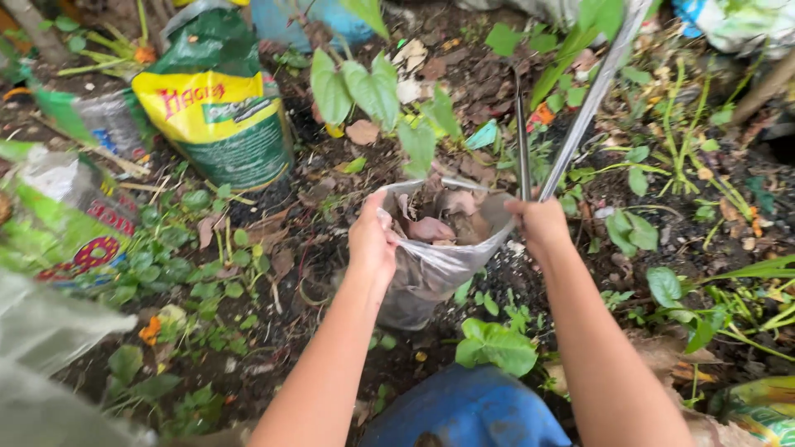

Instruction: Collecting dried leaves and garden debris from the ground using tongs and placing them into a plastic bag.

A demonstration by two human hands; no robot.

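My left hand (pixel 371 238) grips the left rim of a clear plastic bag (pixel 431 269) that stands on dark soil and holds dry brown leaves (pixel 431 228). At the bag's right rim, my right hand (pixel 540 225) pinches the plastic and also holds long metal tongs (pixel 580 112), whose two arms point up and away. A leafy green seedling (pixel 377 91) grows just behind the bag.
A yellow and green sack (pixel 219 116) stands at the upper left, with more plastic bags (pixel 58 223) along the left edge. A blue container (pixel 468 410) sits near the bottom middle. Weeds, dead leaves and small plants (pixel 662 232) cover the soil all around.
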